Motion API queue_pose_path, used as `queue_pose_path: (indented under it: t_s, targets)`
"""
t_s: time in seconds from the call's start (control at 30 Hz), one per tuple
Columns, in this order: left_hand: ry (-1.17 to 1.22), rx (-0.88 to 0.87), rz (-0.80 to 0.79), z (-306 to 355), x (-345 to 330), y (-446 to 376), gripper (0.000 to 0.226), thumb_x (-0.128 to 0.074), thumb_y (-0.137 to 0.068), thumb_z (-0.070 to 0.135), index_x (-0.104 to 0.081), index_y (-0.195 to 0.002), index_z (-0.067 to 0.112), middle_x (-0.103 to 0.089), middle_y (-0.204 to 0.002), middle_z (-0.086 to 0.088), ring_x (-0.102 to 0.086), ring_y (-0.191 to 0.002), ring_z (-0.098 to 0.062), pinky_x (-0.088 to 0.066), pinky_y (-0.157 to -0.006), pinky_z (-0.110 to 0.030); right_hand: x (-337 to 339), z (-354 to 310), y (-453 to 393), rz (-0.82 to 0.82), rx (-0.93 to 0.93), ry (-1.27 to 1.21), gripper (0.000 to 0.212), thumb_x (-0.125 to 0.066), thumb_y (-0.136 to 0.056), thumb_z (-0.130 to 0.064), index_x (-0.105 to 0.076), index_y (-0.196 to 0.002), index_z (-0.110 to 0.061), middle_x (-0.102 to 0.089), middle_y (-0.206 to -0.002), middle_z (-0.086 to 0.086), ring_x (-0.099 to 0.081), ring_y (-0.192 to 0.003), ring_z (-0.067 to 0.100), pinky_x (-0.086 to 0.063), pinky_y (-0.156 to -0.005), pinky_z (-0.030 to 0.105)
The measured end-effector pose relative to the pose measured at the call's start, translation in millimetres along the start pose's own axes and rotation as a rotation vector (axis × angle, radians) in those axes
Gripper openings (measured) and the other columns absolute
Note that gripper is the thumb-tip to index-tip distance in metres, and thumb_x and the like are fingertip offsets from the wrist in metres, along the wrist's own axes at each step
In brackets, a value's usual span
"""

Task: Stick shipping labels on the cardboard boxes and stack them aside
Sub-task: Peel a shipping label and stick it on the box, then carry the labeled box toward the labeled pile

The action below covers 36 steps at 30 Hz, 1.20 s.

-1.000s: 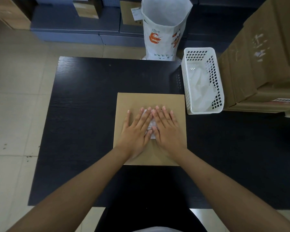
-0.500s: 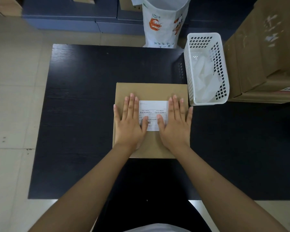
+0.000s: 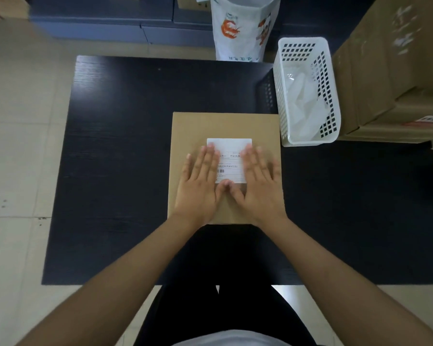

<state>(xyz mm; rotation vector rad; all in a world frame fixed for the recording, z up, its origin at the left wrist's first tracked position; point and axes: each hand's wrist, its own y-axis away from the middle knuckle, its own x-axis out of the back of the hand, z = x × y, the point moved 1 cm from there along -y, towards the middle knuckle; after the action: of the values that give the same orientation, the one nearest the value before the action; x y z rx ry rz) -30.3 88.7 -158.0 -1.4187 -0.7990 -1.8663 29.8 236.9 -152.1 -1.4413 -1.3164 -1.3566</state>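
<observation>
A flat brown cardboard box [image 3: 223,123] lies in the middle of the black table [image 3: 125,151]. A white shipping label [image 3: 231,159] with printed lines and a small barcode is stuck on the box top. My left hand [image 3: 200,186] lies flat on the box, its straight fingers covering the label's left edge. My right hand [image 3: 259,186] lies flat the same way over the label's right edge. The thumbs nearly touch at the label's lower edge. Both palms press down and hold nothing.
A white perforated plastic basket [image 3: 308,48] with crumpled white backing paper stands right of the box. A stack of large cardboard boxes [image 3: 390,71] fills the table's right side. A white printed sack [image 3: 240,28] stands on the floor behind the table, before blue cabinets.
Both hands first lay together over the label's middle, then slid apart to its sides. Now they sit slightly lower and closer, thumbs meeting, with the label's top strip uncovered.
</observation>
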Motion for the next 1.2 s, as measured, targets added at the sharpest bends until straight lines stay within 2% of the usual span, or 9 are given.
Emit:
queue_pose_path:
  t_s: [0.2,0.27,0.4,0.47,0.6,0.77,0.93,1.1,1.2]
  targets:
    - [0.091,0.428,0.11,10.9,3.1,5.4,0.065,-0.005,-0.098,0.043,-0.002,-0.151,0.006,0.002,-0.16,-0.009,0.011,-0.146,-0.017,0.012,-0.119,-0.039,0.4,-3.4,3.1,0.06,-0.23,-0.008,0.075,-0.017,-0.096,-0.056,-0.004,-0.154,-0.01,0.001,-0.162,0.004,0.009,-0.149,0.02,0.009,-0.119,0.045]
    - [0.171,0.312,0.11,8.6,7.8,8.6,0.063,-0.007,-0.1,0.042,0.001,-0.151,0.006,0.007,-0.16,-0.008,0.015,-0.146,-0.018,0.011,-0.119,-0.039,3.3,-1.4,5.5,0.066,-0.175,-0.057,0.072,-0.019,-0.098,-0.051,-0.005,-0.153,-0.007,0.002,-0.161,0.006,0.009,-0.149,0.021,0.009,-0.12,0.043]
    - [0.074,-0.241,-0.051,13.5,0.2,34.7,0.067,0.0,-0.101,0.046,-0.002,-0.15,0.001,0.005,-0.159,-0.012,0.007,-0.148,-0.021,-0.006,-0.119,-0.041,0.1,0.8,18.5,-0.065,0.388,0.053,0.064,-0.019,-0.101,-0.042,-0.016,-0.152,-0.004,-0.012,-0.16,0.011,-0.006,-0.149,0.023,-0.005,-0.12,0.041]
    - [-0.016,-0.234,-0.059,13.0,-5.6,38.0,0.069,0.001,-0.101,0.048,-0.002,-0.15,0.0,0.004,-0.16,-0.014,0.003,-0.148,-0.022,-0.007,-0.119,-0.039,-1.6,3.5,18.9,-0.097,0.436,0.123,0.064,-0.013,-0.101,-0.043,-0.013,-0.152,-0.005,-0.008,-0.16,0.01,-0.004,-0.149,0.021,-0.005,-0.119,0.041]
    - [-0.057,-0.115,-0.034,19.3,-7.3,40.6,0.069,0.002,-0.101,0.047,-0.01,-0.15,0.0,-0.006,-0.159,-0.015,-0.004,-0.148,-0.024,-0.012,-0.118,-0.042,-1.5,-2.1,26.5,-0.059,0.235,0.089,0.064,-0.009,-0.101,-0.047,-0.012,-0.153,-0.01,-0.006,-0.161,0.006,-0.002,-0.149,0.02,-0.006,-0.119,0.047]
    - [0.077,0.535,0.097,33.8,-6.6,41.4,0.065,-0.013,-0.1,0.04,-0.009,-0.15,-0.001,-0.004,-0.159,-0.017,-0.001,-0.148,-0.026,0.003,-0.12,-0.041,-1.7,-3.9,34.8,0.001,-0.344,-0.033,0.078,-0.015,-0.095,-0.06,0.002,-0.153,-0.011,0.008,-0.162,0.004,0.012,-0.148,0.028,0.005,-0.119,0.05]
    - [0.125,0.575,0.105,37.7,-2.9,37.0,0.067,-0.015,-0.098,0.041,-0.01,-0.151,0.0,-0.005,-0.16,-0.016,-0.002,-0.148,-0.026,0.0,-0.12,-0.043,1.7,-5.9,35.6,-0.006,-0.335,-0.187,0.082,-0.023,-0.093,-0.064,0.003,-0.154,-0.016,0.011,-0.162,-0.001,-0.007,-0.148,0.029,-0.031,-0.111,0.046]
    - [0.315,0.677,0.238,-0.9,19.9,40.9,0.072,-0.041,-0.095,0.053,-0.021,-0.149,0.009,-0.026,-0.155,-0.012,-0.019,-0.145,-0.027,-0.015,-0.115,-0.041,10.5,9.9,32.2,0.183,-0.545,-0.473,0.073,-0.044,-0.093,-0.056,-0.021,-0.151,-0.019,-0.019,-0.158,0.005,-0.036,-0.136,0.023,-0.044,-0.093,0.039]
    - [0.457,0.85,0.029,-11.5,21.7,40.6,0.063,-0.036,-0.092,0.062,-0.038,-0.129,0.011,-0.057,-0.121,-0.01,-0.053,-0.102,-0.028,-0.04,-0.084,-0.04,3.5,15.4,27.4,0.037,-0.667,-0.467,0.067,-0.036,-0.092,-0.062,-0.037,-0.139,-0.013,-0.052,-0.134,0.011,-0.052,-0.117,0.029,-0.042,-0.087,0.041]
